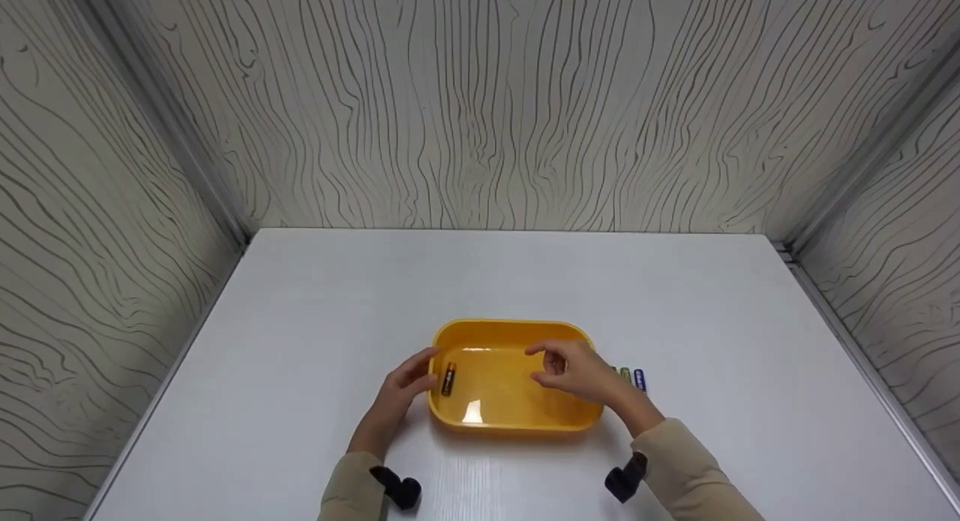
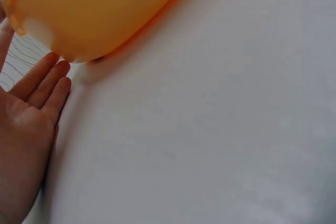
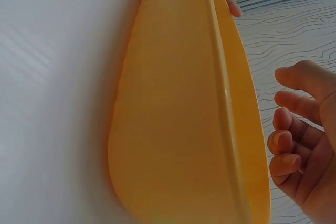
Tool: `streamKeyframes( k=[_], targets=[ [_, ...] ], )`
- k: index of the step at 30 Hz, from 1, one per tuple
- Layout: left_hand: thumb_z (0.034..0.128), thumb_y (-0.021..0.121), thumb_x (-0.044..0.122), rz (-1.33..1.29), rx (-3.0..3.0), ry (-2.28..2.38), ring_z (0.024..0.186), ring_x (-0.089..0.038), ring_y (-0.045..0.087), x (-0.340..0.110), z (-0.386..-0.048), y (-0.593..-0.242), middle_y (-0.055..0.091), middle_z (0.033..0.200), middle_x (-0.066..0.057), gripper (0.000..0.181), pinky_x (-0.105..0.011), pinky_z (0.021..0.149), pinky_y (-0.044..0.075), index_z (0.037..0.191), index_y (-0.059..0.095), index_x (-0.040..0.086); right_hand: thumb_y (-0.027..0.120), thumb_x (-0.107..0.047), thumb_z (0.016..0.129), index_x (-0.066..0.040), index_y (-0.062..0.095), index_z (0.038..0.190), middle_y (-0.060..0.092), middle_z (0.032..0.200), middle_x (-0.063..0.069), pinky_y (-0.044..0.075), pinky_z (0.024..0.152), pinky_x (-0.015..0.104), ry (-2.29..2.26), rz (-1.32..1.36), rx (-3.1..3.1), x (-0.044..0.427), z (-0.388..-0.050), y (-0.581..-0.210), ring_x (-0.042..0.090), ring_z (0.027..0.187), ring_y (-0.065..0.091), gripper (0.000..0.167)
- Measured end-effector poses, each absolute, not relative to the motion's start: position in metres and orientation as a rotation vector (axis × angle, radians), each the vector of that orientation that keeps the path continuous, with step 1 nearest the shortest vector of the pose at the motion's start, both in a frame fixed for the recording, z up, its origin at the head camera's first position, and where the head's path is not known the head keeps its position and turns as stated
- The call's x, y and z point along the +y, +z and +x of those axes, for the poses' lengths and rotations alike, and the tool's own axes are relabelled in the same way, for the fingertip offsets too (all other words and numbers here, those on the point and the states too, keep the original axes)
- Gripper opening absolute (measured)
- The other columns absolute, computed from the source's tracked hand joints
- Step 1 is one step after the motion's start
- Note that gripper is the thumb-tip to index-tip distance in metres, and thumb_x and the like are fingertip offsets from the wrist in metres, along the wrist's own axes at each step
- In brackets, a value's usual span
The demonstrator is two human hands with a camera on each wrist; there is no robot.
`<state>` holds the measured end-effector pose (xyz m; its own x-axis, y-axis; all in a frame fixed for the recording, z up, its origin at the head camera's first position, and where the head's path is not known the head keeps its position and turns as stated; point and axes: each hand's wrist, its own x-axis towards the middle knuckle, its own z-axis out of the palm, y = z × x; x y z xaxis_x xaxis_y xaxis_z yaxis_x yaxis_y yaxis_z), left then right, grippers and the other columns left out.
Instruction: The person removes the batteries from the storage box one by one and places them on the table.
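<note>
A shallow yellow plastic tray (image 1: pixel 510 428) sits on the white table. Inside it, near the left wall, lies a black battery (image 1: pixel 448 380) with a copper end. My left hand (image 1: pixel 399 392) holds the tray's left end, thumb and index finger over the rim; in the left wrist view its other fingers (image 2: pixel 48 82) lie straight by the outer wall. Above the tray's right half hovers my right hand (image 1: pixel 574 369), thumb and index finger apart, the others bent, with nothing seen between them. Beside the tray on the right are a green battery (image 1: pixel 625 373) and a blue battery (image 1: pixel 640 380).
A dark battery end (image 1: pixel 614 369) shows by the green one, mostly hidden by the right hand and tray. The white table (image 1: pixel 337 303) meets a wood-grain patterned wall (image 1: pixel 480 131) at the back, with similar panels at both sides.
</note>
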<state>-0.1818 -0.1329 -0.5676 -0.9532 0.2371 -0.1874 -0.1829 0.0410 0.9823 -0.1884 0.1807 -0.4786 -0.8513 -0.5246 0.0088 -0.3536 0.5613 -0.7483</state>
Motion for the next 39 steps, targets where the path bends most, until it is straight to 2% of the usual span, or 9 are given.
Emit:
streamKeyframes(
  k=[19,27,34,39],
  targets=[
    [0.0905,0.064,0.037,0.075,2.046,1.977,0.146,-0.026,0.034,-0.133,-0.180,-0.568,0.041,0.154,-0.003,0.055,-0.052,0.124,0.022,0.141,0.049,0.023,0.070,-0.019,0.087,0.002,0.064,0.115,0.055,0.073,0.000,0.038,0.055,0.014,-1.198,-0.639,2.511,0.128,-0.191,-0.504,0.005,0.063,0.043,0.035],
    [0.0911,0.064,0.033,0.061,2.009,2.010,0.144,-0.028,0.037,-0.132,-0.181,-0.567,0.042,0.154,-0.006,0.055,-0.052,0.123,0.023,0.142,0.048,0.019,0.073,-0.018,0.084,0.001,0.064,0.112,0.060,0.072,0.006,0.038,0.054,0.014,-1.165,-0.644,2.549,0.112,-0.195,-0.511,0.004,0.060,0.044,0.035],
    [0.0918,0.063,0.033,0.065,2.029,1.992,0.143,-0.027,0.039,-0.131,-0.182,-0.567,0.044,0.152,-0.007,0.054,-0.052,0.123,0.023,0.142,0.048,0.020,0.074,-0.020,0.084,-0.001,0.064,0.114,0.052,0.071,-0.002,0.036,0.053,0.015,-1.173,-0.571,2.521,0.098,-0.196,-0.513,0.007,0.061,0.044,0.037],
    [0.0917,0.063,0.033,0.087,2.021,2.002,0.144,-0.028,0.037,-0.132,-0.182,-0.568,0.044,0.153,-0.007,0.054,-0.052,0.123,0.022,0.142,0.048,0.019,0.076,-0.023,0.082,-0.001,0.064,0.115,0.052,0.071,-0.002,0.035,0.053,0.016,-1.148,-0.529,2.539,0.088,-0.197,-0.517,0.009,0.062,0.044,0.042]
  ],
)
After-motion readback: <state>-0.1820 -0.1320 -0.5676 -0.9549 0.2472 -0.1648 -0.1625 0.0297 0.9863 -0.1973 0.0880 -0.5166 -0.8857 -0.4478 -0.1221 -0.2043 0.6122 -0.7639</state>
